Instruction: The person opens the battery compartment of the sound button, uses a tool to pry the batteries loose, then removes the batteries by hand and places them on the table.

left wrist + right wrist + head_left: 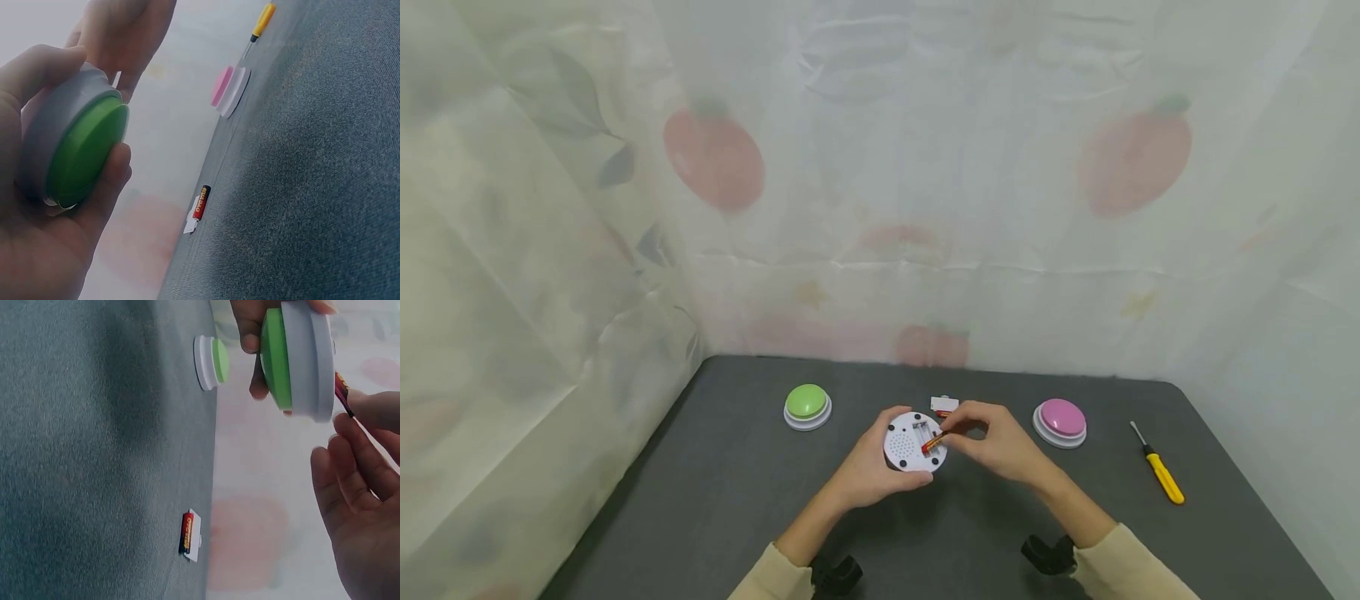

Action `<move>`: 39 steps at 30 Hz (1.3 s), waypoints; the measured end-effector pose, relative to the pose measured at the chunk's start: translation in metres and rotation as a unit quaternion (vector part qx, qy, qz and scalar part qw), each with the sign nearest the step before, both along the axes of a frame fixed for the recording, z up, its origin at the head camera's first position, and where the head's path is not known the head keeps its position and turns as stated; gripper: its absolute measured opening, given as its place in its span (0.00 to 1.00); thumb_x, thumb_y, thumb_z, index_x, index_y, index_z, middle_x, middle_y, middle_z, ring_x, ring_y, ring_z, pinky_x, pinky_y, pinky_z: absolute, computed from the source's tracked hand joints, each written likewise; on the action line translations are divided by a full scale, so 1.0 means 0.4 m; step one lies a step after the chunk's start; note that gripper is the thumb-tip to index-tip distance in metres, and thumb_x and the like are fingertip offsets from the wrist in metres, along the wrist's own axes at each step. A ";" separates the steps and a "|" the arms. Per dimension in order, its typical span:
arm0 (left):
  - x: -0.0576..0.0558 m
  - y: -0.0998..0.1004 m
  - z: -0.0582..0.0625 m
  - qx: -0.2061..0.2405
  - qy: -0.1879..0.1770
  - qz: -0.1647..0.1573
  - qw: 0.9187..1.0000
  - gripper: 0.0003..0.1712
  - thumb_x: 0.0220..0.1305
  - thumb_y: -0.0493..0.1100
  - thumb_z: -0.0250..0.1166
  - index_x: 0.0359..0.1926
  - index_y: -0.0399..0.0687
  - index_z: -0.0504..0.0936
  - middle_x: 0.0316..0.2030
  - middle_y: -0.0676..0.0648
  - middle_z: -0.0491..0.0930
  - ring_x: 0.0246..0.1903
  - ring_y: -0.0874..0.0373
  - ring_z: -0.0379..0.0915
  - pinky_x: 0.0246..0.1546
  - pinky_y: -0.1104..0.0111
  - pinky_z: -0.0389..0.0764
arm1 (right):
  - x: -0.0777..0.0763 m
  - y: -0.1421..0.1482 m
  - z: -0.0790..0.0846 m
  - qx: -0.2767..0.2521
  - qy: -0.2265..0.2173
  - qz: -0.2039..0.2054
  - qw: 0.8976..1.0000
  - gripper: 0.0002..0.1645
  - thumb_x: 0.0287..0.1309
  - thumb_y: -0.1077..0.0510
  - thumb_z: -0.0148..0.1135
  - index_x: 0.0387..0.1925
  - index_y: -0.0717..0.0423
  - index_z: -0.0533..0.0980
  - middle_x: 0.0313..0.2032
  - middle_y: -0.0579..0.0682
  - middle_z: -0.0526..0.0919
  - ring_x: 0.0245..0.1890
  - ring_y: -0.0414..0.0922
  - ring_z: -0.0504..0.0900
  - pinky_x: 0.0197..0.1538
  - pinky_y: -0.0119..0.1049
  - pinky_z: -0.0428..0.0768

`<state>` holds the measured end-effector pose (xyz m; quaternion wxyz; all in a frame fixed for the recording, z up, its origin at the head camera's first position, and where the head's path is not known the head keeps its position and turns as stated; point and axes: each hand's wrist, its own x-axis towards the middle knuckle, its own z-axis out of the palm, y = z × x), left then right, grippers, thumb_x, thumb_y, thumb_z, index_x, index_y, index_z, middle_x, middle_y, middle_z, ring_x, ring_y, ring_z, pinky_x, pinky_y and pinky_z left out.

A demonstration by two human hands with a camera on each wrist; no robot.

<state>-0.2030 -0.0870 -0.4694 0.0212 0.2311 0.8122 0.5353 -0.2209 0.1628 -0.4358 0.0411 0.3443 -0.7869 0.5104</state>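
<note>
My left hand [868, 468] grips a round push-button light or buzzer [901, 447] by its rim, its white underside turned up. From the wrists, its green dome [90, 153] shows on the opposite face. A battery compartment [919, 430] lies uncovered in the underside. Between thumb and fingers, my right hand [1000, 446] pinches a red and black battery [341, 389], one end tilted down at the compartment. Whether it is seated there I cannot tell. Behind the hands, a second battery [201, 202] lies against a small white cover [944, 403] on the table.
A green-topped button [806, 402] stands at the back left of the dark table [715, 517]. To the right are a pink-topped button [1063, 417] and a yellow-handled screwdriver [1163, 477]. Printed curtains [925, 167] enclose the table's back and sides.
</note>
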 end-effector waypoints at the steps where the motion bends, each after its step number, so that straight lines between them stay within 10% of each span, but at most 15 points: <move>1: 0.000 0.000 0.001 0.002 -0.003 0.000 1.000 0.55 0.49 0.53 0.81 0.73 0.54 0.60 0.53 0.51 0.75 0.45 0.58 0.74 0.46 0.64 0.75 | 0.002 0.002 0.004 0.005 -0.006 -0.003 1.000 0.09 0.59 0.66 0.71 0.41 0.55 0.84 0.37 0.53 0.85 0.38 0.45 0.83 0.46 0.38 0.80; 39: -0.003 -0.005 0.002 -0.005 -0.001 0.010 1.000 0.55 0.48 0.55 0.82 0.73 0.57 0.62 0.53 0.53 0.75 0.46 0.58 0.73 0.48 0.60 0.72 | -0.132 0.057 -0.127 0.073 -0.073 -0.220 0.970 0.04 0.60 0.57 0.73 0.36 0.52 0.87 0.34 0.46 0.86 0.35 0.43 0.80 0.39 0.37 0.78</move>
